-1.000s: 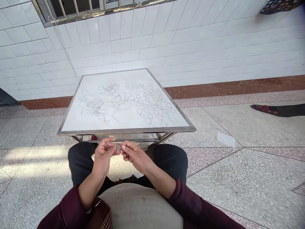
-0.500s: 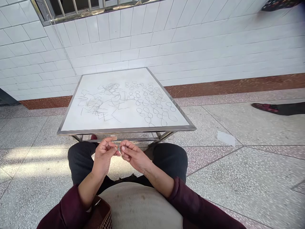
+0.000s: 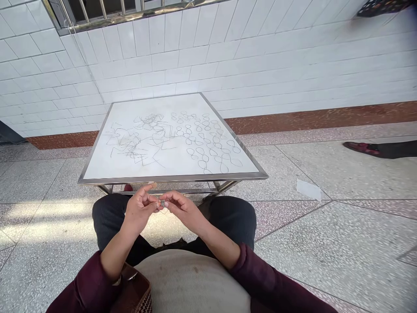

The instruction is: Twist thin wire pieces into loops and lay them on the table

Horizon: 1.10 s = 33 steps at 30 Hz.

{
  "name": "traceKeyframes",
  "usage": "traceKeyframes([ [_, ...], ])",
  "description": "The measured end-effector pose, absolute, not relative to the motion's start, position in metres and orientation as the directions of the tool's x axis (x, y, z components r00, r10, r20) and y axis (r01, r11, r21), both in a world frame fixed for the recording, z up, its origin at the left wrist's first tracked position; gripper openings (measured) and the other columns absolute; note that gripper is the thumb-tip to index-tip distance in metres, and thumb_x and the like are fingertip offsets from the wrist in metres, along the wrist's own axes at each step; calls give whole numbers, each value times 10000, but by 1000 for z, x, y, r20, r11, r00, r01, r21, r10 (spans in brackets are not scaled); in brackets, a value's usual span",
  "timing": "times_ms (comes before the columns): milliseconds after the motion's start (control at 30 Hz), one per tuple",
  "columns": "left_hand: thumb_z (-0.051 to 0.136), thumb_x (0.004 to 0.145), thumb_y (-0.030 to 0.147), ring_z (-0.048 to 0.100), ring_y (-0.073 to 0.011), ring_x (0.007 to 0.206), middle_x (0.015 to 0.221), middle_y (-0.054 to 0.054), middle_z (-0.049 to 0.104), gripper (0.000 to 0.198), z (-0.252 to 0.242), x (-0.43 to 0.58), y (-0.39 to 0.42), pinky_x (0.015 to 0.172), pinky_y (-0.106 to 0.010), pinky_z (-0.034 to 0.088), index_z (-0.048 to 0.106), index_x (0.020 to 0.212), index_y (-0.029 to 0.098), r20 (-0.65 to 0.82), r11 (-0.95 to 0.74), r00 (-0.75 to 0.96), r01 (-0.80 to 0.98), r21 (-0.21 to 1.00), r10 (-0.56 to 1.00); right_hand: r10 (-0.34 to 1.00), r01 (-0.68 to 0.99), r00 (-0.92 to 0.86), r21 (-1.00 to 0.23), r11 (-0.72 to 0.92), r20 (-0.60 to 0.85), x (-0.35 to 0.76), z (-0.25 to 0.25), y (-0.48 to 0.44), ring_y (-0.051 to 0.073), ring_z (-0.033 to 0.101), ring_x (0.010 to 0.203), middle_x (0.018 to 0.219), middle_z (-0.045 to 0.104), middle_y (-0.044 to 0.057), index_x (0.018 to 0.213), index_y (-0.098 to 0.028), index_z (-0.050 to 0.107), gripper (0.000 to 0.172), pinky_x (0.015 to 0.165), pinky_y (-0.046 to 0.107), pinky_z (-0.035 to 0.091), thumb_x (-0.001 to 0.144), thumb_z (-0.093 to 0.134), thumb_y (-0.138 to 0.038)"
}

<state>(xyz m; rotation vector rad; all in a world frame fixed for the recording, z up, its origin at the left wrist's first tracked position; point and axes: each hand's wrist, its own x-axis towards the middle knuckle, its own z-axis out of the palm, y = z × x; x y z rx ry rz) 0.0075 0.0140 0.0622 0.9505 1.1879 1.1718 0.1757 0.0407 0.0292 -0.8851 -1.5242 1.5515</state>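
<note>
My left hand (image 3: 138,211) and my right hand (image 3: 186,213) meet above my lap, just in front of the table's near edge. Thumb and fingertips of both pinch a thin dark wire (image 3: 163,203), mostly hidden by the fingers. The left index finger is raised. On the white table (image 3: 153,170), a tangle of bent wires (image 3: 137,145) covers the left part. Wires shaped into loops and figure eights (image 3: 203,139) lie in rows on the right part.
The table has a metal frame and stands by a white tiled wall (image 3: 276,78). A white paper-like piece (image 3: 309,190) lies on the speckled floor. At the far right another person's shoe (image 3: 361,148) shows. A brown bag (image 3: 137,289) hangs at my left side.
My left hand has shifted slightly left and its index finger has risen. The right fingertips have come closer to the left ones. The wires on the table look unchanged.
</note>
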Motion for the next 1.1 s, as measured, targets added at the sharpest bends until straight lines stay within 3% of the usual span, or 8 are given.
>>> traceKeyframes([
  [167, 833, 650, 262, 666, -159, 659, 684, -1, 704, 802, 71, 5, 15, 675, -299, 539, 477, 1357, 127, -271, 275, 47, -121, 954, 962, 871, -90, -489, -996, -11, 34, 176, 31, 40, 185, 603, 902, 1002, 642, 51, 1055, -221, 682, 257, 817, 360, 478, 865, 648, -392],
  [267, 855, 631, 262, 691, -177, 692, 714, -3, 704, 853, 73, 4, 17, 690, -311, 543, 459, 1377, 141, -325, 334, 81, -145, 931, 942, 854, -146, -520, -985, -95, -6, 178, 33, 40, 162, 583, 868, 961, 645, 32, 997, -219, 690, 216, 803, 331, 459, 865, 659, -388],
  [400, 864, 630, 259, 696, -178, 704, 736, -1, 694, 796, 71, 4, 18, 694, -311, 539, 506, 1334, 161, -337, 351, 106, -187, 917, 936, 864, -203, -502, -966, -159, -37, 180, 30, 41, 130, 525, 745, 850, 618, 4, 912, -210, 678, 189, 716, 285, 429, 843, 690, -386],
  [567, 848, 659, 284, 682, -161, 700, 730, 10, 681, 760, 68, 6, 16, 705, -304, 532, 511, 1330, 166, -287, 301, 96, -222, 927, 953, 875, -227, -483, -960, -167, -38, 180, 25, 41, 131, 520, 743, 825, 605, 2, 909, -213, 673, 180, 706, 278, 424, 845, 689, -381],
  [1100, 814, 699, 269, 606, -133, 715, 756, 7, 681, 689, 61, 15, 10, 686, -255, 432, 539, 1327, 202, -223, 234, 72, -234, 944, 972, 922, -146, -385, -983, -116, -52, 182, 34, 41, 135, 450, 676, 737, 525, -19, 822, -216, 606, 252, 656, 291, 395, 793, 704, -447],
])
